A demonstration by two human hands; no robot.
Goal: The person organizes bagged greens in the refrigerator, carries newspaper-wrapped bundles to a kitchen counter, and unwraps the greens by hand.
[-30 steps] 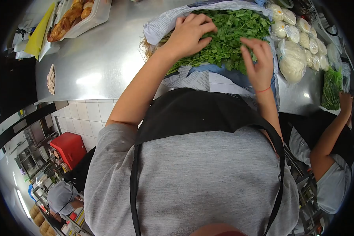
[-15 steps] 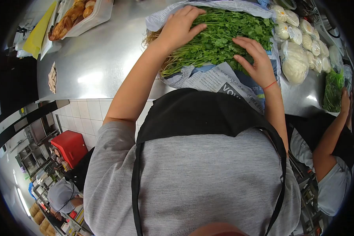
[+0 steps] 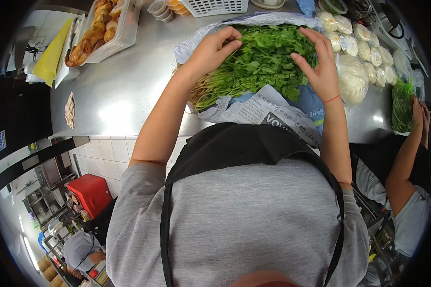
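Note:
A big heap of leafy green coriander (image 3: pixel 268 62) lies on unfolded newspaper (image 3: pixel 239 111), its stems and pale roots toward the left. My left hand (image 3: pixel 215 50) is at the far left side of the heap, thumb and fingers drawn together around some stems. Over the leafy right end, my right hand (image 3: pixel 322 69) has its thumb and fingers apart, the fingertips at the edge of the leaves. Part of the newspaper is hidden under the coriander.
Several bagged white balls (image 3: pixel 352 79) sit to the right. A co-worker's hand (image 3: pixel 418 112) holds a bag of greens (image 3: pixel 403 107). A tub of browned food (image 3: pixel 107 33), a white basket (image 3: pixel 215 6) and a crumpled cloth (image 3: pixel 70 111) are on the steel table (image 3: pixel 115 103).
My left thumb has moved closer to its fingers around the stems. My right hand has shifted toward the heap's far right edge. The view has tilted, showing more of the table's far side.

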